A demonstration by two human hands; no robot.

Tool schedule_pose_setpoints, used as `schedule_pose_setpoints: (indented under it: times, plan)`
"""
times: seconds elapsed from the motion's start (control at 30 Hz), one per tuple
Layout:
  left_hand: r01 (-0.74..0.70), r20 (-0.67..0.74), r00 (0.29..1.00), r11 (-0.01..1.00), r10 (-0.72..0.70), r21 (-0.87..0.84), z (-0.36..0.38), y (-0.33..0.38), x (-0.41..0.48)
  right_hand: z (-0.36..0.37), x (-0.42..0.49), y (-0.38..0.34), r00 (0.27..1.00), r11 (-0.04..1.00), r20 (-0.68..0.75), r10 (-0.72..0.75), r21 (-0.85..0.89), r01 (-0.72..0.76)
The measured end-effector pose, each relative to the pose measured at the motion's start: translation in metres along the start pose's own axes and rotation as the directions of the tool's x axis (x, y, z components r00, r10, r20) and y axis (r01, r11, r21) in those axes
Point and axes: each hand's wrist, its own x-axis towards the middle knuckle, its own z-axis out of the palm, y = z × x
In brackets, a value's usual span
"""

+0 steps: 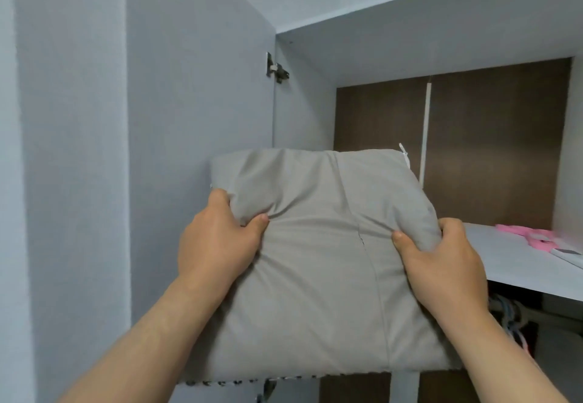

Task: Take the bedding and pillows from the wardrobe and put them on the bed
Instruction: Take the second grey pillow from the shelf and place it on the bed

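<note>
A grey pillow (pixel 318 263) with a white zip pull at its top right corner fills the middle of the view, held up in front of the open wardrobe. My left hand (pixel 217 238) grips its left edge, thumb pressed into the fabric. My right hand (pixel 441 257) grips its right edge the same way. A patterned edge of fabric shows under the pillow's lower rim. The pillow hides the front left part of the wardrobe shelf (pixel 511 263).
The wardrobe door (pixel 195 87) stands open on the left, hinged at its upper edge. A pink item (pixel 527 235) and a white flat object (pixel 568 256) lie on the shelf at the right. Hangers and clothes (pixel 511 320) show below the shelf.
</note>
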Motion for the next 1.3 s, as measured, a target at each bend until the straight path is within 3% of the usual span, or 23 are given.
schedule_pose_setpoints:
  times: [0.37,0.5,0.7,0.97,1.17,1.3]
  plan:
    - [-0.036,-0.239,0.970,0.996,0.056,0.087,-0.234,-0.077,-0.053,0.035,-0.146,-0.150,0.998,0.964,0.055,0.042,0.259,-0.054]
    - [0.047,-0.354,0.935,0.986,0.013,0.160,-0.312,-0.100,-0.072,0.055,-0.189,-0.208,0.993,0.916,0.114,-0.041,0.401,-0.008]
    - [0.228,-0.568,0.823,0.919,-0.006,0.322,-0.421,-0.131,-0.110,0.097,-0.252,-0.294,0.939,0.798,0.274,-0.206,0.603,-0.001]
    - [0.607,-0.797,0.599,0.691,-0.076,0.391,-0.536,-0.148,-0.189,0.142,-0.357,-0.400,0.652,0.603,0.508,-0.563,0.792,-0.096]
    - [0.821,-0.917,0.399,0.453,-0.018,0.348,-0.602,-0.137,-0.275,0.134,-0.461,-0.469,0.353,0.458,0.506,-0.787,0.863,-0.215]
    - [0.908,-0.959,0.279,0.312,0.048,0.280,-0.647,-0.131,-0.332,0.114,-0.534,-0.513,0.178,0.415,0.468,-0.866,0.869,-0.269]
